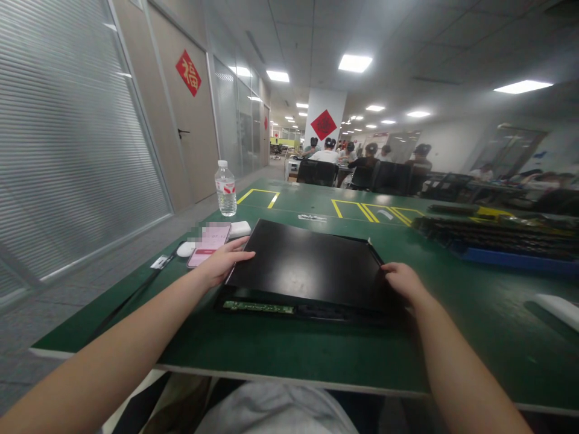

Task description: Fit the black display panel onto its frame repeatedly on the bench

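A black, glossy flat display panel (pixel 303 259) lies tilted above the middle of the green table, its near edge raised over a dark frame. Along that near side a strip of green circuit board (pixel 257 307) shows. At the panel's left edge my left hand (pixel 224 262) grips it, thumb on top and fingers beneath. My right hand (pixel 402 280) pinches the right side near the far corner, where the panel and the thin black frame (pixel 373 250) meet; I cannot tell whether it holds one or both. The undersides of both are hidden.
Left of the panel are a phone (pixel 210 244), a white mouse-like object (pixel 185 249), a black strap (pixel 136 295) and a water bottle (pixel 226 190). Stacked black parts (pixel 479 241) lie at right, with a white object (pixel 558 310) nearer. People sit beyond the table.
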The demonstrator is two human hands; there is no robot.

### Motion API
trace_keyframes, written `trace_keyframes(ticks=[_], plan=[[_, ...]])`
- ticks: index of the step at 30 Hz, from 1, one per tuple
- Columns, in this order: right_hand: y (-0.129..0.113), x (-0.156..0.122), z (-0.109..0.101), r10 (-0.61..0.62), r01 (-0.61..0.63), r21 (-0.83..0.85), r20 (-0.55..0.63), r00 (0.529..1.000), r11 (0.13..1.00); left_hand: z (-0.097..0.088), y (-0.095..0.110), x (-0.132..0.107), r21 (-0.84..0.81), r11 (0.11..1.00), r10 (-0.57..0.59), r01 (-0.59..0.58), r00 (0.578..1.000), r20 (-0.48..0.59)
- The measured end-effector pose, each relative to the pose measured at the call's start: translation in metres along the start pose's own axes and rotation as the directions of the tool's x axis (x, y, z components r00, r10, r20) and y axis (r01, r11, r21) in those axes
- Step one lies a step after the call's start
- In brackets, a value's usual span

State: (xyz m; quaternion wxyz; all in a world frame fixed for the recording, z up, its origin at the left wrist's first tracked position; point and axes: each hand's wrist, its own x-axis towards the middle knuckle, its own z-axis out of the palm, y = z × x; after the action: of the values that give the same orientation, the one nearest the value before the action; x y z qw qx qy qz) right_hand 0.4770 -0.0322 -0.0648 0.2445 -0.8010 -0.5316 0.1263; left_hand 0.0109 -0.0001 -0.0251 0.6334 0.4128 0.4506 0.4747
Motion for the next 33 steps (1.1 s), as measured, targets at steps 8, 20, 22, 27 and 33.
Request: trace_keyframes(ticks=[8,20,22,27,33], plan=[[0.003,0.002,0.003,0.003,-0.003,0.012,-0.013,1.0,1.0,0.005,0.006,-0.006,0.022,0.991,0.13,-0.133,0.986,0.106],[0.0,0.002,-0.001,0.14,-0.109,0.252,-0.107,0.984,0.961,0.011,0.009,-0.011,-0.03,0.964,0.266,-0.266,0.946,0.187],[0.001,0.001,-0.001,0.159,-0.125,0.282,-0.098,0.983,0.951,0.012,0.009,-0.012,-0.024,0.958,0.285,-0.285,0.941,0.184],[0.0,-0.001,-0.002,0.18,-0.117,0.456,-0.099,0.979,0.883,0.01,0.009,-0.011,-0.002,0.953,0.3,-0.304,0.94,0.164],[-0.016,-0.011,-0.011,0.02,0.072,0.749,-0.113,0.993,0.658,-0.004,0.019,-0.004,0.016,0.915,0.402,-0.403,0.915,0.025]])
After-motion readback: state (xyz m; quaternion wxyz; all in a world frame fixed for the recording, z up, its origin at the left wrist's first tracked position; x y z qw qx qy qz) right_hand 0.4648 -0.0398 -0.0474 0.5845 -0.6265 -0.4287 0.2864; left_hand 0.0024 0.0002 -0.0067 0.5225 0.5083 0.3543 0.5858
